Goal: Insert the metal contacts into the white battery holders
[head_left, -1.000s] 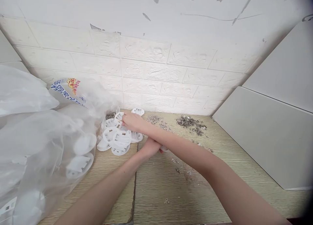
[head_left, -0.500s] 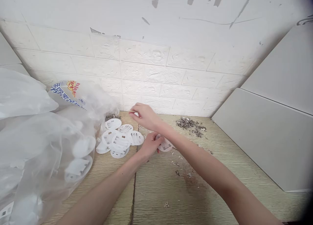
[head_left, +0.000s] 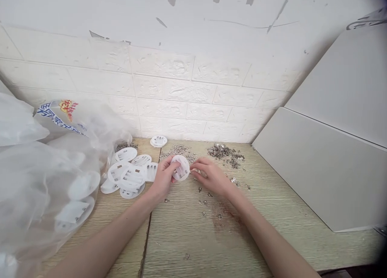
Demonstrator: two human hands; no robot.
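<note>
My left hand (head_left: 165,175) is closed on a white round plastic disc (head_left: 182,173), thumb across its face, holding it tilted above the table. Small slots and metal bits show on the disc. My right hand (head_left: 210,175) is at the disc's right edge, thumb and fingers pinched together; what they hold is too small to make out. Left of my left hand lies a loose pile of similar white discs (head_left: 125,173). Several small metal clips (head_left: 204,202) are scattered on the table below my right hand.
Heaps of small metal parts (head_left: 225,152) lie near the white brick-pattern wall (head_left: 172,90). One more white disc (head_left: 159,141) rests at the back. Big clear plastic bags (head_left: 45,181) with discs inside fill the left. A grey panel (head_left: 317,169) stands at the right.
My right hand has come from the back left, down and right, to the edge of the held disc. A disc at the back now shows where that hand was. The view has shifted right.
</note>
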